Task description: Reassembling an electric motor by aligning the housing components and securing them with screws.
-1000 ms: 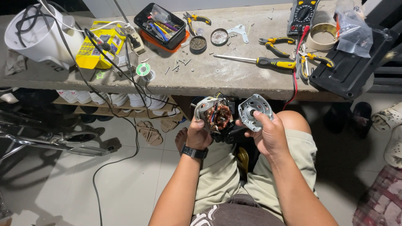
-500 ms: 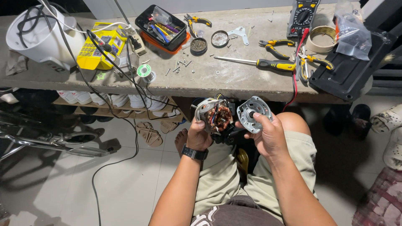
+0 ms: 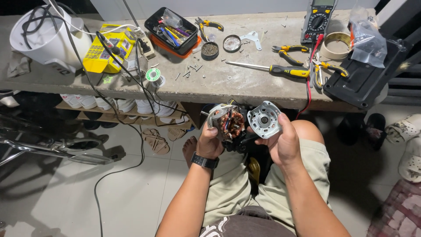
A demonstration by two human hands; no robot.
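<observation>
— Biggest first?
— Concrete workbench (image 3: pixel 245 90) across the top, strewn with a screwdriver (image 3: pixel 267 69), pliers (image 3: pixel 290 52), a multimeter (image 3: pixel 317 19).
— And below its edge?
— Electric motor (image 3: pixel 231 125) held over the lap, just under the bench edge — copper windings facing up toward the camera, long axis running left to right.
— Hands?
— Left hand (image 3: pixel 209 141) clasped around the motor body; right hand (image 3: pixel 283 142) gripping the round silver end cover (image 3: pixel 263 119), tilted just beside the windings.
</observation>
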